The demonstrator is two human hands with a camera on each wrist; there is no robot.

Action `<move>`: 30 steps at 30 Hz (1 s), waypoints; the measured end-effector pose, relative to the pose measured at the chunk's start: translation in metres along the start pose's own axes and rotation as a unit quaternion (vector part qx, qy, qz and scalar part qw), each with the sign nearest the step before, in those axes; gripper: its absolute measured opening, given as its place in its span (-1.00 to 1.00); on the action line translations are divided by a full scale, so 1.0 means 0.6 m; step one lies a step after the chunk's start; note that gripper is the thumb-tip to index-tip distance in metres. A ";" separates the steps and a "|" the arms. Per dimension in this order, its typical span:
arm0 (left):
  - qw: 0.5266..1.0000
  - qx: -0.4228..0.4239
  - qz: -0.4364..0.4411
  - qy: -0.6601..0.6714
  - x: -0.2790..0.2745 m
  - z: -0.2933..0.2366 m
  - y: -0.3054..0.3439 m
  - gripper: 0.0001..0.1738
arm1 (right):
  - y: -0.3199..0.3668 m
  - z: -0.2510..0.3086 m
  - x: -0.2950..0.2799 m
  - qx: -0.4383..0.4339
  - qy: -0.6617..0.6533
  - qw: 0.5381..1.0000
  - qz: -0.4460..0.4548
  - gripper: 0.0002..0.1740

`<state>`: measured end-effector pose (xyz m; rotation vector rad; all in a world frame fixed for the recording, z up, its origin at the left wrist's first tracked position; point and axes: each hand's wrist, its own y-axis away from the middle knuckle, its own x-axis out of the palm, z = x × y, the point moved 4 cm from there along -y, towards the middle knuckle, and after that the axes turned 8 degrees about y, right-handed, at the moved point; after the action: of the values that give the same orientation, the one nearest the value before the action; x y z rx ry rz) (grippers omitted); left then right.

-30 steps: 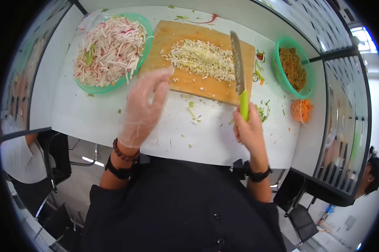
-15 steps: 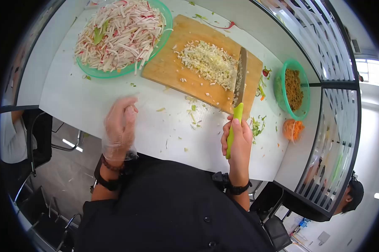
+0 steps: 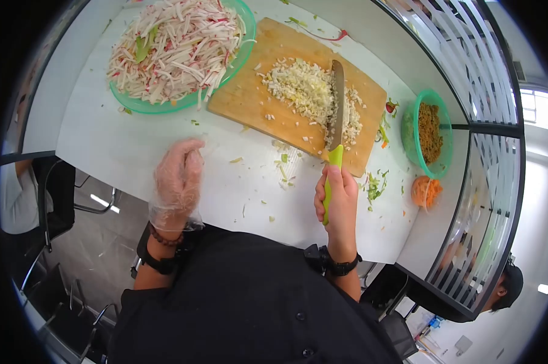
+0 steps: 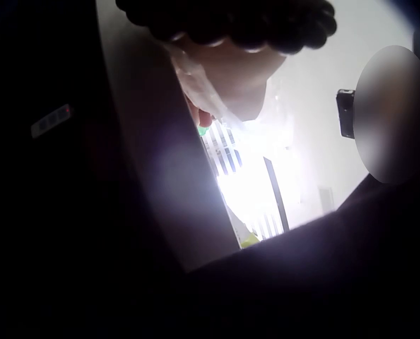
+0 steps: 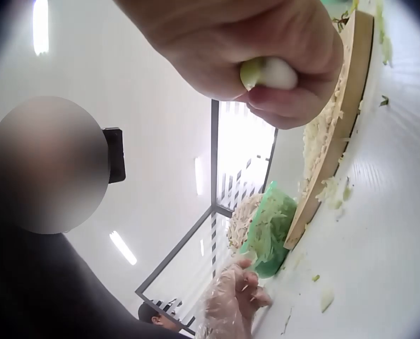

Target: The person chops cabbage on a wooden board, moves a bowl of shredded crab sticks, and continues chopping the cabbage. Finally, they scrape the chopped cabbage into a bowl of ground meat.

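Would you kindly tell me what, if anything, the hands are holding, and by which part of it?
The right hand grips the knife by its green handle; the gloved left hand holds nothing that shows.

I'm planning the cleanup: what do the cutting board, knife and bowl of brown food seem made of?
Cutting board: probably wood or bamboo, matte; tan, slightly mottled surface.
Knife: likely a steel blade, by its grey sheen; the solid green handle looks like smooth plastic.
Bowl: seemingly plastic, slightly glossy, by its translucent green wall.
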<state>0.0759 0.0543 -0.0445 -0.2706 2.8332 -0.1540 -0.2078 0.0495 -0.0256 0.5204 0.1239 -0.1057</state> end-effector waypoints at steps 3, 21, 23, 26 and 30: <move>1.000 0.011 -0.002 -0.009 0.000 0.008 0.000 -0.80 | -0.001 0.008 0.004 -0.007 0.003 1.000 0.002 -0.67; 1.000 -0.008 -0.011 -0.001 -0.003 0.009 -0.001 -0.80 | -0.023 0.008 0.029 -0.006 0.014 0.999 0.029 -0.64; 1.000 0.002 -0.014 0.002 -0.001 0.007 -0.002 -0.80 | -0.027 0.003 0.035 -0.011 0.031 0.999 0.019 -0.63; 1.000 -0.008 -0.019 0.019 -0.002 0.021 0.002 -0.80 | -0.013 0.027 0.034 -0.038 0.024 0.999 0.020 -0.63; 0.999 -0.017 -0.014 0.033 -0.001 0.015 -0.003 -0.80 | -0.025 0.018 0.044 -0.001 0.027 0.999 0.024 -0.65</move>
<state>0.0793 0.0523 -0.0527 -0.3194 2.8998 -0.1229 -0.1825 0.0295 -0.0276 0.5243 0.1640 -0.0449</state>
